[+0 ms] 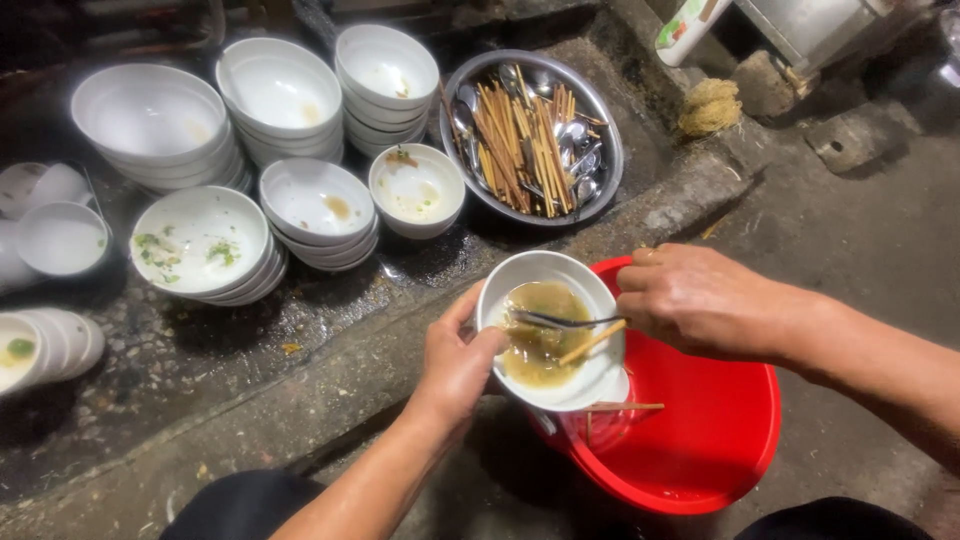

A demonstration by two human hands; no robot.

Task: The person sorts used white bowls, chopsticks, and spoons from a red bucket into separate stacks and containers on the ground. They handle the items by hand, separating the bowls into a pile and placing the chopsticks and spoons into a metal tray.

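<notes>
Your left hand (455, 365) grips the rim of a white bowl (550, 335) of brownish broth, tilted over the red bucket (700, 430). Your right hand (690, 300) is closed on chopsticks (592, 342) and a spoon (555, 320) inside that bowl.
</notes>
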